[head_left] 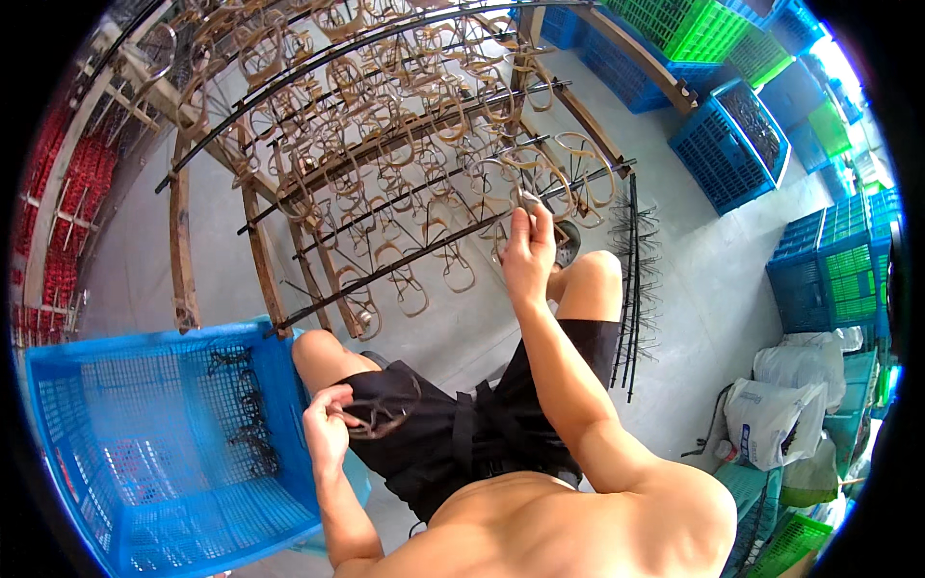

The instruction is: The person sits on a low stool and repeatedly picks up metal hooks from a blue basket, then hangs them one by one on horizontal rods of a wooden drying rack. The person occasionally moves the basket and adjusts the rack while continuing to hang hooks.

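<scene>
My left hand [330, 422] is closed on dark brown eyeglass frames [383, 416], held over my left thigh beside the blue crate; how many it holds is unclear. My right hand [529, 252] reaches up to the near right end of a rack [371, 282], its thumb and fingers pinched on an eyeglass frame [528, 199]. Blur and neighbouring frames hide part of what it grips. Rows of tan and brown eyeglass frames [400, 275] hang from the rack's black rods.
A large blue crate [193, 332] at my left has dark frames [252, 424] along its inner side. Spiky black rods [631, 289] lie right of my knee. Farther right are a filled blue crate [727, 144], stacked crates [829, 260] and white sacks [771, 419]. Red items [82, 193] hang far left.
</scene>
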A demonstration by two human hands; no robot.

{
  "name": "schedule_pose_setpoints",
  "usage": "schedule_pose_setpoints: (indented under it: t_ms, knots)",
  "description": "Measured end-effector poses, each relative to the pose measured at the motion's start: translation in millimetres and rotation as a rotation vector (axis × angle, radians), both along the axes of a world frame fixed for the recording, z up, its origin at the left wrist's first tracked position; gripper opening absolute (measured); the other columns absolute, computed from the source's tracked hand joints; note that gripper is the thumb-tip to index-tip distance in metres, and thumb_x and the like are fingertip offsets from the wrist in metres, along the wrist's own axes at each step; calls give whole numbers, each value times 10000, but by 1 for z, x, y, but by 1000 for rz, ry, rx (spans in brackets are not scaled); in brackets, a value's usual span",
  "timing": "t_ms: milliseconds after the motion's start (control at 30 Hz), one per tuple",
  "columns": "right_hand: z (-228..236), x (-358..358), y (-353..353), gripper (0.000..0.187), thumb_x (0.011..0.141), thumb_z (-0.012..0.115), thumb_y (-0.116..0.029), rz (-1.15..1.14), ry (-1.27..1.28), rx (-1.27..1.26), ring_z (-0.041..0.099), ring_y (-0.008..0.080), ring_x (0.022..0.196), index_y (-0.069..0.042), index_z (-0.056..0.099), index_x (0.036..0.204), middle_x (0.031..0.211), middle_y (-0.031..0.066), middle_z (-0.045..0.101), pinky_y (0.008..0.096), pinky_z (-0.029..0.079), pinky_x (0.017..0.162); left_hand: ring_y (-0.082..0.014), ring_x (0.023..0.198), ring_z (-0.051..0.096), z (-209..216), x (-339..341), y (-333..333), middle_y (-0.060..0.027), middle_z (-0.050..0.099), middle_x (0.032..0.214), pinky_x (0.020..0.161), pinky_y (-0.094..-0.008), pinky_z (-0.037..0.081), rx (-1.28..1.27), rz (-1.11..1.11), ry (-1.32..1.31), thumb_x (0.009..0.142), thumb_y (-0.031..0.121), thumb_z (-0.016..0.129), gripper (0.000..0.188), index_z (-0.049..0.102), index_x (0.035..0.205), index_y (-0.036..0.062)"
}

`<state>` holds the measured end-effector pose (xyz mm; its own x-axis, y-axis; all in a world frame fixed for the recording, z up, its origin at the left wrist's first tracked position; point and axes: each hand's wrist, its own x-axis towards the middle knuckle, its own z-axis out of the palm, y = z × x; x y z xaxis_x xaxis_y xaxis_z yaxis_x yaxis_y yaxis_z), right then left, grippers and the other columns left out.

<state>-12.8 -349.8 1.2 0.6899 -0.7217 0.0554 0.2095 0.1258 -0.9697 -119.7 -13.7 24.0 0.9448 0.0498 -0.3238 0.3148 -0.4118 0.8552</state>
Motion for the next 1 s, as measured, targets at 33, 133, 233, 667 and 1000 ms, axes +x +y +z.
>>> schedule_pose_setpoints:
  t_ms: [33, 133, 233, 667, 1000]
  knots:
    - [-5, 11, 1, 193, 947, 503, -176, -21, 38, -66, 356, 45, 496, -38, 531, 1079, 661, -40, 456, 213, 310, 454, -125, 601, 554, -6, -3, 1, -85, 623, 884, 495, -224, 468, -104, 19, -87, 765, -171, 359, 338, 636, 889, -23]
    - [-5, 23, 0, 203, 937, 499, -173, -74, 120, -105, 379, 43, 511, -45, 517, 1094, 649, -38, 440, 209, 324, 440, -105, 521, 481, -5, 0, 6, -71, 575, 738, 462, -219, 416, -443, 104, 121, 753, -135, 388, 272, 614, 839, -10]
    - [-4, 25, -2, 209, 928, 488, -157, -103, 163, -147, 372, 31, 524, -26, 545, 1081, 651, -48, 425, 194, 309, 441, -114, 540, 495, 0, 2, 0, -72, 547, 676, 455, -218, 406, -601, 107, 348, 704, -81, 442, 178, 573, 796, -3]
    - [-17, 29, -13, 199, 909, 508, -132, -38, 121, 40, 373, 30, 462, 8, 579, 1031, 603, -48, 416, 185, 302, 397, -66, 692, 556, 27, 23, -8, -21, 632, 768, 604, -222, 447, 24, -659, 514, 833, 49, 599, 182, 650, 1006, 27]
    - [7, 23, -15, 206, 914, 511, -115, 166, 61, 251, 351, 20, 431, 24, 570, 1053, 583, -58, 409, 185, 273, 368, -71, 636, 578, 25, 26, -7, -28, 630, 766, 514, -175, 421, -352, -402, 630, 894, 150, 587, 202, 633, 1012, -6]
